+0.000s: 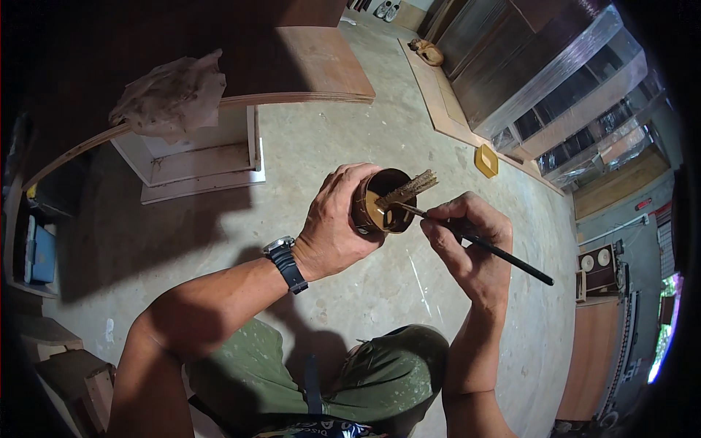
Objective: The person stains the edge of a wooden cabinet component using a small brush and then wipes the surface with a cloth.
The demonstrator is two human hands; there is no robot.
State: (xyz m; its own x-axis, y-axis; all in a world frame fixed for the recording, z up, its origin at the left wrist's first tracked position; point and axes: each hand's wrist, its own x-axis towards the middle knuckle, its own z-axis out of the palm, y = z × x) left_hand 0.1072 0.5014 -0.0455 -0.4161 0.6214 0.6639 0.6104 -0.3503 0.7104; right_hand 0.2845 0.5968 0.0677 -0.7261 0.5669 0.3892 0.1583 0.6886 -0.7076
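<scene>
My left hand (337, 219) is wrapped round a small dark brown can (360, 204), tilted so that its mouth shows. Yellowish-brown liquid coats the inside, and a rough, crusted stick (409, 188) leans out over the rim. Between the thumb and fingers of my right hand (471, 241) is a thin paintbrush with a black handle (511, 263). Its tip reaches into the can's mouth, where the bristles are hard to make out. A watch with a dark strap (289, 271) sits on my left wrist.
A plywood panel (321, 69) with a crumpled, stained sheet (171, 98) on its edge stands at the far left, above a white drawer-like box (201, 166). A yellow tray (485, 161) lies on the concrete floor at right, near wrapped cabinets (540, 73). A dog (426, 52) rests at the back.
</scene>
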